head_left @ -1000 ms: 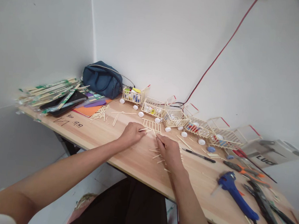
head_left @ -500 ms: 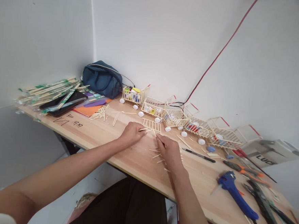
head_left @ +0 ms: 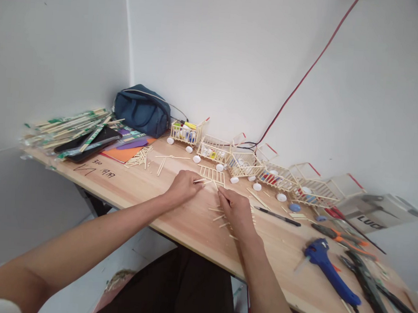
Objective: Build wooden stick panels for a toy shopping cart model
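Observation:
My left hand point(head_left: 186, 187) is closed in a pinch on a short thin wooden stick point(head_left: 202, 180). Closed as well, my right hand point(head_left: 236, 210) pinches another small wooden stick point(head_left: 214, 184), and the two sticks' ends meet or nearly meet over the table. Just beyond them lies a flat ladder-like panel point(head_left: 212, 174) of glued sticks. Under and beside my right hand are several short sticks point(head_left: 219, 218) laid in a row, partly hidden by the hand and wrist.
Several stick-built carts with white or blue wheels, such as one cart point(head_left: 185, 133), line the wall. A blue glue gun point(head_left: 332, 270), pliers point(head_left: 341, 236) and a pen point(head_left: 278, 216) lie right. Wrapped chopsticks point(head_left: 67, 130) and a blue pouch point(head_left: 143, 110) are left.
Nearly nothing differs. Both hands keep their pinch and place; the whole view has shifted very slightly.

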A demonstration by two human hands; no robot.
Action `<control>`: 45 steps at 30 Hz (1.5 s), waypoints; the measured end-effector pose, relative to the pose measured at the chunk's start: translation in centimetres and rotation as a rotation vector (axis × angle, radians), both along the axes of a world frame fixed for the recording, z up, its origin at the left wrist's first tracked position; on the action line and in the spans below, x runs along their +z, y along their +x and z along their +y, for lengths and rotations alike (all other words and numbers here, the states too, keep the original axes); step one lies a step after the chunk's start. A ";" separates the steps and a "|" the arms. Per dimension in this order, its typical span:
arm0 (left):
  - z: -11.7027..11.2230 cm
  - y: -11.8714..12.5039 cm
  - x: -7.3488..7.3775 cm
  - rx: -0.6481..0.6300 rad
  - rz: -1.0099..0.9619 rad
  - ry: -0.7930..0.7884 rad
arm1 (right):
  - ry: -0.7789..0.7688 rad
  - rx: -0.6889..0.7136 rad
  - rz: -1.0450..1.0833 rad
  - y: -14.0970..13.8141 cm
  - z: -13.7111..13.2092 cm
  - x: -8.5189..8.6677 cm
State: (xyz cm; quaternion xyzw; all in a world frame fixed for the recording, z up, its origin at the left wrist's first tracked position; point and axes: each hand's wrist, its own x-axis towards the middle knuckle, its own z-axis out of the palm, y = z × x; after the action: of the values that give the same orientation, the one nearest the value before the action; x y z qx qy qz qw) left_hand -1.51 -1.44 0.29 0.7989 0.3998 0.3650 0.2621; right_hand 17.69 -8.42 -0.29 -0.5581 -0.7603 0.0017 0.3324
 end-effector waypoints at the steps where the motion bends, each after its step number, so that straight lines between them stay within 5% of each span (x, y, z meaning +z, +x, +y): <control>1: 0.0 0.0 0.0 0.001 0.000 -0.001 | 0.001 0.001 0.001 0.0 0.0 0.0; 45: -0.1 -0.1 0.2 -0.005 0.000 0.003 | -0.003 -0.010 -0.012 -0.1 0.0 0.0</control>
State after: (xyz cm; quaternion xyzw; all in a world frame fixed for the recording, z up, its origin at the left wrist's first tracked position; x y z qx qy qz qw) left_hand -1.59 -1.55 0.46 0.8003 0.3972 0.3649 0.2618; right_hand 17.64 -8.44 -0.25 -0.5622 -0.7597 -0.0022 0.3269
